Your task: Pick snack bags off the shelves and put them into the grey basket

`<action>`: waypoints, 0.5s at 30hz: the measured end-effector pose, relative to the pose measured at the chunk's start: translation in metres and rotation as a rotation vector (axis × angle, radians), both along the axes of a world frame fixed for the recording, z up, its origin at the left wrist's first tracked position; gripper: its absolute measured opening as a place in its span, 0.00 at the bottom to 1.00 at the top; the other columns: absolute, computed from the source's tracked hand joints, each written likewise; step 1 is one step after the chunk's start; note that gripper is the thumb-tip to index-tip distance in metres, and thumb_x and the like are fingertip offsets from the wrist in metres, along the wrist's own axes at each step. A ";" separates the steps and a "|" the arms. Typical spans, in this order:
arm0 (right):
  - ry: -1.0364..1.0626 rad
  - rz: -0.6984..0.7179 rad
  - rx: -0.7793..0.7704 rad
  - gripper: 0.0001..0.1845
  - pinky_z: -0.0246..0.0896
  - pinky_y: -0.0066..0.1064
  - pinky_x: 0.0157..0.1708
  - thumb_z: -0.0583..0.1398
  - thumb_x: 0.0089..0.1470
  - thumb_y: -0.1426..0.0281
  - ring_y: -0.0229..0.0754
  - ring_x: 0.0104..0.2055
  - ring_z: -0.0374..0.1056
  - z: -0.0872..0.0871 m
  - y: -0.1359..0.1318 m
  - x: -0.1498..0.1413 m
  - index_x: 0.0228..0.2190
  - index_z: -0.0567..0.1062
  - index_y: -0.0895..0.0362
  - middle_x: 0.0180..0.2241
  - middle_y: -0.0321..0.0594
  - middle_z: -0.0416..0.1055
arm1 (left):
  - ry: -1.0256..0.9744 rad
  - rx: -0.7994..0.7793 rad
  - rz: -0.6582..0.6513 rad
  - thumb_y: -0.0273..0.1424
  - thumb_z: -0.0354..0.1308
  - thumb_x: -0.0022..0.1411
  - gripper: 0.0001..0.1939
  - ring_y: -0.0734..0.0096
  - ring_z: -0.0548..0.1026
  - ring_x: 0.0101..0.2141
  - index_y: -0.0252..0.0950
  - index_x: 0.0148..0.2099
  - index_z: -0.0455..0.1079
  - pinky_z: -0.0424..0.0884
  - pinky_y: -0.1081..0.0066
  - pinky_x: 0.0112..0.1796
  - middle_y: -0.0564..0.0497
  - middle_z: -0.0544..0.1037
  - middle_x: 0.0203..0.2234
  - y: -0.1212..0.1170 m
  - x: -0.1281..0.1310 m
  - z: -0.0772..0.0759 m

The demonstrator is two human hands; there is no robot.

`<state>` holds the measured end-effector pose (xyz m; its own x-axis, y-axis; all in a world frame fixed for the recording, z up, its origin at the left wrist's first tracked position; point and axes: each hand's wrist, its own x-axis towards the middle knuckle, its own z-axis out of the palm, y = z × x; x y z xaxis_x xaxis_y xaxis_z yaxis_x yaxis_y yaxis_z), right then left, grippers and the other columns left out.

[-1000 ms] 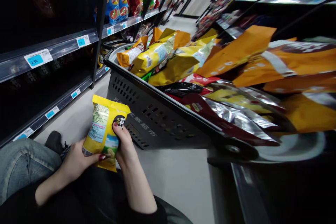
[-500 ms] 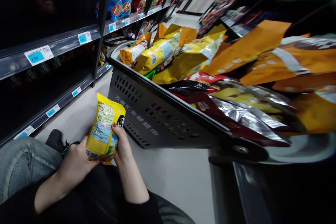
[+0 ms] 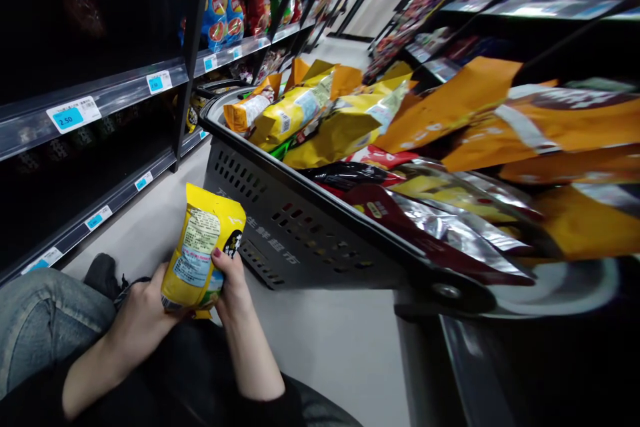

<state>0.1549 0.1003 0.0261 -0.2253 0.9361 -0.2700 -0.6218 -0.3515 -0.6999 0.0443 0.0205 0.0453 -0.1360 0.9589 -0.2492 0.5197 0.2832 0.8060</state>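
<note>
A yellow snack bag (image 3: 197, 257) is held between both hands above my lap, its printed back panel facing up toward me. My left hand (image 3: 145, 307) grips its lower left side, with some fingers hidden beneath. My right hand (image 3: 233, 287) holds the right side, thumb with a dark red nail pressed on the front. Just beyond the bag stands a grey shopping basket (image 3: 320, 260), apart from my hands. Heaped inside it are yellow snack bags (image 3: 295, 110), orange bags (image 3: 450, 103) and a dark red bag (image 3: 400, 227).
Dark shelves (image 3: 95, 103) with price tags run along the left. Blue chip bags (image 3: 215, 17) stand farther down them. More stocked shelves (image 3: 540, 10) line the right, blurred. My bent knee in jeans (image 3: 50, 320) is at the lower left, over the pale floor (image 3: 340, 340).
The yellow bag has tilted slightly and shifted a little to the right and down, still in both hands. My view has moved slightly, so the basket appears a bit farther left.
</note>
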 end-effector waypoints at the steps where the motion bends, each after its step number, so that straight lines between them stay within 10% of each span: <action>1: -0.005 -0.005 0.025 0.23 0.67 0.29 0.29 0.66 0.32 0.69 0.42 0.28 0.72 0.002 -0.001 0.000 0.36 0.74 0.56 0.29 0.36 0.77 | -0.019 0.010 0.002 0.33 0.59 0.52 0.19 0.58 0.77 0.36 0.38 0.46 0.61 0.68 0.68 0.33 0.47 0.79 0.36 0.000 0.000 -0.001; 15: -0.108 0.052 -0.125 0.23 0.70 0.36 0.33 0.69 0.32 0.66 0.48 0.30 0.73 0.002 0.008 -0.003 0.34 0.73 0.60 0.28 0.41 0.77 | -0.267 -0.026 0.075 0.28 0.66 0.41 0.22 0.63 0.76 0.28 0.36 0.42 0.67 0.73 0.69 0.27 0.49 0.79 0.31 0.002 0.001 -0.009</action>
<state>0.1521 0.1087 0.0281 -0.2361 0.8814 -0.4090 -0.5238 -0.4700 -0.7104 0.0456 0.0228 0.0361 -0.1325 0.9414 -0.3103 0.2664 0.3353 0.9036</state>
